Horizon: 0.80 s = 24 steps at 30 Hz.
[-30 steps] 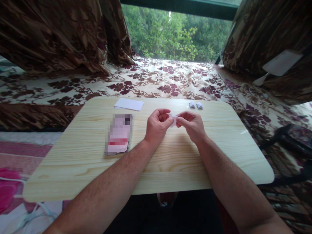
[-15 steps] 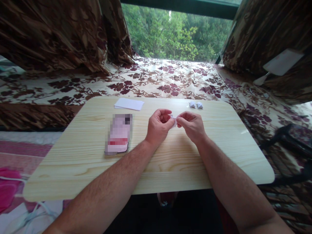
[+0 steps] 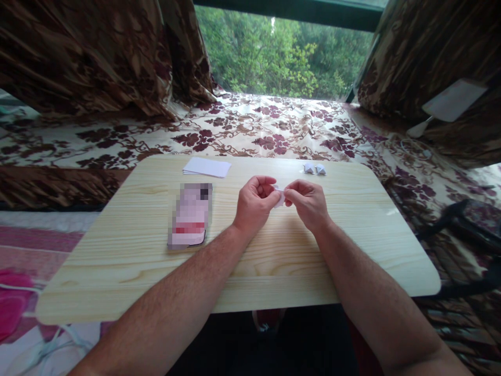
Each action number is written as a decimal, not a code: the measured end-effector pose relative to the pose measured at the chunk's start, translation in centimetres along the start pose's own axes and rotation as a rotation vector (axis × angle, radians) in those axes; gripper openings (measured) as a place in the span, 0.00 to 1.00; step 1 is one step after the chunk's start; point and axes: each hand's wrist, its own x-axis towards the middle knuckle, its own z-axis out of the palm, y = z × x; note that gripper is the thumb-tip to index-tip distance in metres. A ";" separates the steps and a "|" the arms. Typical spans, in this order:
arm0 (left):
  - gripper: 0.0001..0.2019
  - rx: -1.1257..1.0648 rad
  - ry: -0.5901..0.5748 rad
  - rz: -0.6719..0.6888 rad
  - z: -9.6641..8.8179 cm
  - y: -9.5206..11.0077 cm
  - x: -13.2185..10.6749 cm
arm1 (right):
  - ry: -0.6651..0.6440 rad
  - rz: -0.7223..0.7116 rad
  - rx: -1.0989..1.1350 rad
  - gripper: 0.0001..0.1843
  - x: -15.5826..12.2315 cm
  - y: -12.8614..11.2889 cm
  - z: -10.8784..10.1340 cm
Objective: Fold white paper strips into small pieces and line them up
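Observation:
Between my two hands, above the middle of the table, is a small piece of folded white paper (image 3: 279,197). My left hand (image 3: 256,201) pinches its left side between thumb and fingers. The right hand (image 3: 306,200) has its thumb and forefinger closed on the paper's right edge. Much of the paper is hidden by my fingers, so its exact shape cannot be made out. Beyond the right hand sit two small folded white paper pieces (image 3: 315,169), side by side with pointed tops. A stack of white paper strips (image 3: 207,167) lies beyond and left of my left hand.
The pale wooden table (image 3: 274,271) has rounded corners. A phone (image 3: 191,214), partly blurred out, lies on its left part. A floral cloth (image 3: 270,128) covers the ledge behind, below the window. At the right are a white lamp (image 3: 454,99) and a dark chair-like frame (image 3: 462,219).
Both hands stay almost in place. The paper between them has shifted very slightly, with a little more of its lower part showing.

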 end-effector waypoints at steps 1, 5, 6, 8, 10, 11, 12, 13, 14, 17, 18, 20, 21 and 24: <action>0.18 -0.002 0.000 -0.001 0.0 0.0 0.0 | 0.002 -0.002 0.001 0.05 0.0 -0.1 0.0; 0.18 0.001 -0.024 -0.013 -0.1 0.2 0.1 | 0.012 -0.023 -0.033 0.05 0.0 -0.3 0.0; 0.18 0.004 -0.035 -0.016 -0.2 0.2 0.1 | 0.012 -0.027 -0.046 0.06 0.0 -0.3 0.0; 0.18 0.005 -0.051 -0.016 -0.3 0.3 0.2 | 0.003 -0.032 -0.062 0.07 0.1 -0.3 0.0; 0.18 0.001 -0.061 -0.016 -0.3 0.3 0.2 | -0.008 -0.035 -0.068 0.07 0.1 -0.2 -0.1; 0.18 -0.001 -0.067 -0.017 -0.3 0.3 0.2 | -0.013 -0.037 -0.067 0.07 0.1 -0.2 -0.1; 0.18 -0.002 -0.071 -0.019 -0.3 0.2 0.2 | -0.015 -0.039 -0.066 0.07 0.2 -0.2 -0.1; 0.18 -0.001 -0.076 -0.020 -0.4 0.2 0.2 | -0.018 -0.040 -0.067 0.07 0.2 -0.1 0.0; 0.18 0.001 -0.080 -0.021 -0.4 0.2 0.2 | -0.020 -0.039 -0.068 0.07 0.2 -0.1 0.0; 0.17 0.014 -0.090 -0.021 -0.4 0.2 0.2 | -0.025 -0.030 -0.085 0.07 0.2 -0.2 0.0; 0.18 0.021 -0.092 -0.024 -0.4 0.2 0.2 | -0.027 -0.025 -0.089 0.07 0.2 -0.2 0.0; 0.18 0.030 -0.091 -0.024 -0.4 0.2 0.2 | -0.033 -0.016 -0.090 0.07 0.2 -0.1 0.0; 0.18 0.031 -0.091 -0.022 -0.3 0.2 0.2 | -0.039 -0.013 -0.084 0.07 0.2 -0.1 0.0; 0.18 0.028 -0.091 -0.018 -0.3 0.2 0.2 | -0.050 -0.009 -0.061 0.06 0.2 0.0 0.0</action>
